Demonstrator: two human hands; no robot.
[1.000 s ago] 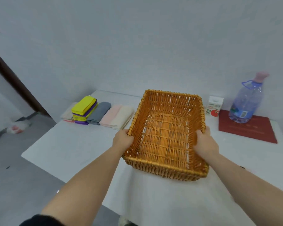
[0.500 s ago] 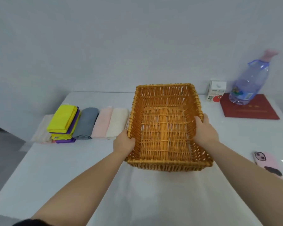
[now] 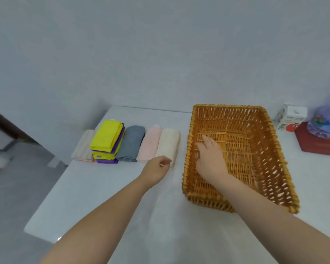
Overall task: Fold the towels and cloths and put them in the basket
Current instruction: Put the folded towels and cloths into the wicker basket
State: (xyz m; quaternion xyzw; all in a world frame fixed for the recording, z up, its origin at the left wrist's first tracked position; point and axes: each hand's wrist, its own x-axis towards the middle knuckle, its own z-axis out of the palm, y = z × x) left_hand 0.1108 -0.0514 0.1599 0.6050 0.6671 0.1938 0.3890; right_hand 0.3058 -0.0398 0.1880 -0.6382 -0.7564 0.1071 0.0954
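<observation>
Towels lie folded in a row on the table [image 3: 103, 187], just left of the basket [image 3: 271, 161]. From the basket outward they are cream [image 3: 169, 143], pink [image 3: 150, 143] and grey [image 3: 131, 142], then a yellow-and-purple stack [image 3: 107, 137] and a beige one [image 3: 83, 147] at the far end. The basket is empty.

The left hand [image 3: 156, 169] is at the cream towel's near end with its fingers loosely curled and nothing in them; whether it touches the cloth I cannot tell. The right hand [image 3: 211, 157] hovers flat over the basket floor, fingers straight, holding nothing.

The step looks like lifting the first towel across. It would go best with fingers slid under the whole fold and the thumb on top, so the layers stay together. The bundle should clear the rim and go down flat against one wall, which leaves room for the rest.

Half a second ago both hands gripped the basket's sides — now both have let go and it rests on the table. A carton [image 3: 291, 119], a bottle [image 3: 326, 122] and a red book [image 3: 316, 143] stand to its right.
</observation>
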